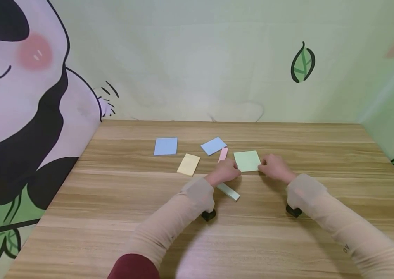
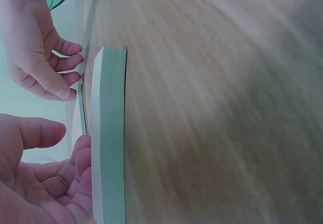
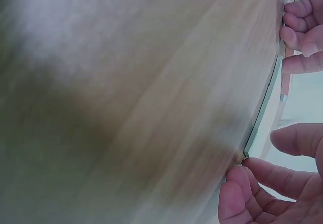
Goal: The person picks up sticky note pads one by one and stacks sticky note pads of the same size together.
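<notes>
A square light-green sticky-note pad point(image 1: 247, 161) lies flat between both hands. My left hand point(image 1: 225, 171) is at its left edge, thumb raised apart from the loosely bent fingers. My right hand point(image 1: 275, 167) is at the near right corner; in the right wrist view its index fingertip point(image 3: 255, 164) is right at the pad's corner and the thumb point(image 3: 292, 138) stays apart. A narrow pale-green strip pad point(image 1: 228, 191) sits just below the left hand, looming large beside its fingers in the left wrist view. A pink strip pad point(image 1: 223, 154) is partly hidden behind the left hand.
On the wooden table point(image 1: 113, 217), a square blue pad point(image 1: 166, 146), a smaller blue pad point(image 1: 213, 146) and a yellow pad point(image 1: 188, 164) lie to the left. The pink strip reaches up to the smaller blue pad's corner. A printed wall covering point(image 1: 197, 69) rises behind the table.
</notes>
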Tool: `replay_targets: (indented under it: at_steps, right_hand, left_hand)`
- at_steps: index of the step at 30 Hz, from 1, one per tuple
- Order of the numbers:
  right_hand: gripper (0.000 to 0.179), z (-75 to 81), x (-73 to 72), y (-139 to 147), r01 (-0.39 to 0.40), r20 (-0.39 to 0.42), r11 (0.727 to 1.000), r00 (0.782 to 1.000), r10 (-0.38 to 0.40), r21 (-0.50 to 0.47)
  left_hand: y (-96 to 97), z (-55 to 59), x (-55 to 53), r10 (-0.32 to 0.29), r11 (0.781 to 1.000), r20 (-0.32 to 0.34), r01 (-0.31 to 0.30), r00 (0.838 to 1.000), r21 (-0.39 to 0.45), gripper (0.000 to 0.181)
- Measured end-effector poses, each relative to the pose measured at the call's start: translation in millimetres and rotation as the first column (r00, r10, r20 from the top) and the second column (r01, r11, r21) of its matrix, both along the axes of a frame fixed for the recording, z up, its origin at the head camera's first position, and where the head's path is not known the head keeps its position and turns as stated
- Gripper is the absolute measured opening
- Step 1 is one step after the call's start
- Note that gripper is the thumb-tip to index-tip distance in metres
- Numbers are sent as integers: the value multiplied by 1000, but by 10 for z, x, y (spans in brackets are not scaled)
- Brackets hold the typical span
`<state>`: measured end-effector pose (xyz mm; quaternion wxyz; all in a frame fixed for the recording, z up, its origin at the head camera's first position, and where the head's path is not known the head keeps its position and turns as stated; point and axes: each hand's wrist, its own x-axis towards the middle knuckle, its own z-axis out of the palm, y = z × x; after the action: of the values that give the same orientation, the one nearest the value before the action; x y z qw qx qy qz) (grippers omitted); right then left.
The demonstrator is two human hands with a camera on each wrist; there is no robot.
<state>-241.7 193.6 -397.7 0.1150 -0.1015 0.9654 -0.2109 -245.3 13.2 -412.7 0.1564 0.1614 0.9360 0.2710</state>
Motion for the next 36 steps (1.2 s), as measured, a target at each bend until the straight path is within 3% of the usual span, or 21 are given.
replay_targets:
  at_steps: [10,18,36]
  right_hand:
    - [17,10,0,-3,10,1,1000,1000,-10,2]
    - [29,-36,-26,13,24,-3,1000,1000,-24,-7]
    - [36,-47,-27,87,66,101,997,993,-61,-45]
  left_hand:
    - [9,16,22,22,1000,-6,-22,1000,4,31]
    - [17,15,28,5,1000,-14,-5,1000,0,35]
    - [44,29,75,-6,1000,-5,6,1000,4,38]
